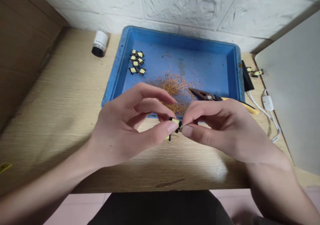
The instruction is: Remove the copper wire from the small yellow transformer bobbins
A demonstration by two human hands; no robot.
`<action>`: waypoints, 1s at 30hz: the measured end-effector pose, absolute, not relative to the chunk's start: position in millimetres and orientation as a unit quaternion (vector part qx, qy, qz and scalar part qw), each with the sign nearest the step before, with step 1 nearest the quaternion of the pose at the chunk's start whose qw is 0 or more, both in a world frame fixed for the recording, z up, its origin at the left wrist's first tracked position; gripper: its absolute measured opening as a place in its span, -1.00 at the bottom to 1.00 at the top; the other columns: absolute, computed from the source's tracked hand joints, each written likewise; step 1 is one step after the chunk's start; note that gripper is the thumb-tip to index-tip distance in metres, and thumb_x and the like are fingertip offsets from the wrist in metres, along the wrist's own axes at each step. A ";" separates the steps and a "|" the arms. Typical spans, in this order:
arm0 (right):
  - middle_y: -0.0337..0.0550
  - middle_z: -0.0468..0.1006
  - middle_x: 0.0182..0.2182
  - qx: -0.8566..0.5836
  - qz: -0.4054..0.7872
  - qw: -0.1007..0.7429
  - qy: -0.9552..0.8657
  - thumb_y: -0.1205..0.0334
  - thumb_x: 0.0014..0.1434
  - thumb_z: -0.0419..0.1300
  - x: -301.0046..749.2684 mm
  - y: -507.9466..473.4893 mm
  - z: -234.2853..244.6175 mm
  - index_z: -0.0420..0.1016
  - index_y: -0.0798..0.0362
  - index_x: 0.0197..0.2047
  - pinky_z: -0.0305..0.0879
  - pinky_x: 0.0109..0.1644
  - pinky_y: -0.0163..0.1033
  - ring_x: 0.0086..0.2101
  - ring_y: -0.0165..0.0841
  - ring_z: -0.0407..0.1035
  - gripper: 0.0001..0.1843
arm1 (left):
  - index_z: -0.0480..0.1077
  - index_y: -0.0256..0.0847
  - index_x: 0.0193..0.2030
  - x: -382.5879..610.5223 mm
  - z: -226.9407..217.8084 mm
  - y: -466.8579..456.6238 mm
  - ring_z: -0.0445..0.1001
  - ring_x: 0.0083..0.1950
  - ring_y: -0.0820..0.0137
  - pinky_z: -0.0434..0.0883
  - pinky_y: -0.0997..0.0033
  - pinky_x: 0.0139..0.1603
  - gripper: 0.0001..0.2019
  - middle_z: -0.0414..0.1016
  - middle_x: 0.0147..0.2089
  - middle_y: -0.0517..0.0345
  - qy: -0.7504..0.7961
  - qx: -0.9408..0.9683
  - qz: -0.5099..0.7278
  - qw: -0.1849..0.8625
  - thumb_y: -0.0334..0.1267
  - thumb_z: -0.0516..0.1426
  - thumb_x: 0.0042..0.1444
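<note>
My left hand (130,125) and my right hand (220,125) meet over the wooden table (62,112), just in front of a blue tray (235,72). Both pinch one small black and yellow part (175,121) between thumb and fingertips. Another small part (168,137) lies on the table right under them, partly hidden. In the tray's far left corner lie several similar parts (137,62). A heap of thin copper wire clippings (175,92) covers the tray's near middle. Pliers with yellow handles (212,97) rest on the tray's near right edge.
A white and black cylinder (99,43) lies on the table left of the tray. On the right are a black block (246,78), more small parts (255,73) and a white cable with a switch (268,102). A white wall stands behind, a light panel at right.
</note>
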State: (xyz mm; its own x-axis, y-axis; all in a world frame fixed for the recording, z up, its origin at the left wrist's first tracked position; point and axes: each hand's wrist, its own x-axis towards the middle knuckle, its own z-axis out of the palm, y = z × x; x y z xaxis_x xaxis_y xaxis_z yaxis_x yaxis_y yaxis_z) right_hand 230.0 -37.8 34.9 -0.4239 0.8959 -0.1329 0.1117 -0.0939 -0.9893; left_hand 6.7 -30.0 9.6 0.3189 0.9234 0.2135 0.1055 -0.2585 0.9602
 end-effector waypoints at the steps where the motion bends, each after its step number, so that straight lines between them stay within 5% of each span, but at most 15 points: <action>1: -0.32 0.65 -0.39 -0.425 0.614 0.323 -0.581 0.39 0.25 0.40 230.1 -37.5 34.8 0.71 -0.03 -0.29 0.38 -0.34 -0.32 -0.41 -0.47 0.46 -0.88 | 0.54 0.03 -0.09 6.6 10.4 -29.1 0.78 -0.26 0.38 0.68 0.57 -0.33 -0.68 0.74 -0.32 0.41 0.386 0.660 0.432 0.478 -0.49 0.36 0.13; 22: -0.38 0.56 -0.54 -0.463 0.635 0.329 -0.524 0.48 0.07 0.41 224.1 -34.6 31.6 0.66 -0.02 -0.42 0.32 -0.45 -0.37 -0.51 -0.50 0.37 -0.82 | 0.57 0.01 -0.28 10.0 18.6 -33.5 0.75 -0.23 0.46 0.64 0.68 -0.17 -0.80 0.73 -0.31 0.46 0.456 0.562 0.393 0.567 -0.38 0.43 0.07; 30: -0.35 0.54 -0.48 -0.447 0.570 0.366 -0.584 0.49 0.17 0.40 225.0 -37.2 25.0 0.61 -0.02 -0.37 0.34 -0.41 -0.32 -0.47 -0.47 0.37 -0.79 | 0.68 0.05 -0.33 3.7 16.6 -30.5 0.51 -0.51 0.48 0.32 0.54 -0.59 -0.92 0.68 -0.43 0.34 0.474 0.625 0.362 0.503 -0.21 0.45 0.17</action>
State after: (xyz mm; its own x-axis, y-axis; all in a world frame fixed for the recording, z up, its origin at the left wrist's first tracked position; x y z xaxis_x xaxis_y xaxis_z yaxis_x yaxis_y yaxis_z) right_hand 225.0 -37.2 25.0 -0.3328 0.9394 -0.0818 0.1046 -0.0494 -0.9933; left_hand 3.7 -30.5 16.6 0.2872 0.9576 -0.0236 0.2288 -0.0447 0.9725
